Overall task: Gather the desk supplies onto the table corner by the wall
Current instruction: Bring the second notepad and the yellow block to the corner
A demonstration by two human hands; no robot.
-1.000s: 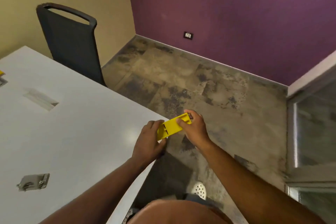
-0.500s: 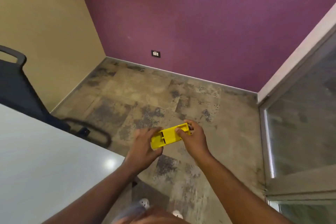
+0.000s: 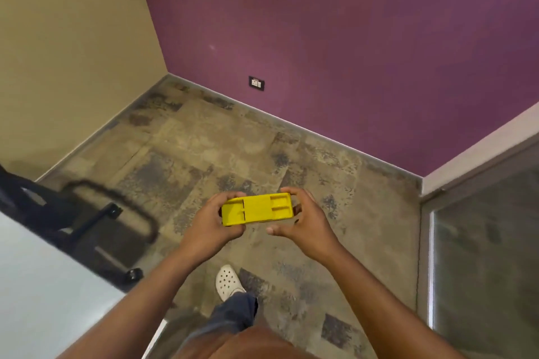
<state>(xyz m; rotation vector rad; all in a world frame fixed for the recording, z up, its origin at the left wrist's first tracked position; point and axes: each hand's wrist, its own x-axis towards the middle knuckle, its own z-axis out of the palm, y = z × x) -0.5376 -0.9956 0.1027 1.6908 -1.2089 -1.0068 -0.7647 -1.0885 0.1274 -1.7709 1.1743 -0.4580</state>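
Observation:
A flat yellow plastic piece [image 3: 258,209] with slots cut in it is held level in front of me, over the floor. My left hand [image 3: 214,223] grips its left end with fingers curled round it. My right hand [image 3: 306,220] holds its right end, fingers curved over the far edge and thumb stretched out below. The white table [image 3: 38,294] shows only as a corner at the lower left, off to the side of both hands.
A black wheeled chair [image 3: 73,216] stands beside the table at left. Mottled floor [image 3: 233,154] runs to a beige wall and a purple wall with a socket [image 3: 256,83]. A glass door [image 3: 484,256] is at right. My white shoe [image 3: 227,281] is below the hands.
The view has swung away from the table toward the room corner. The yellow piece has turned level between both hands, and the table has slid to the lower left.

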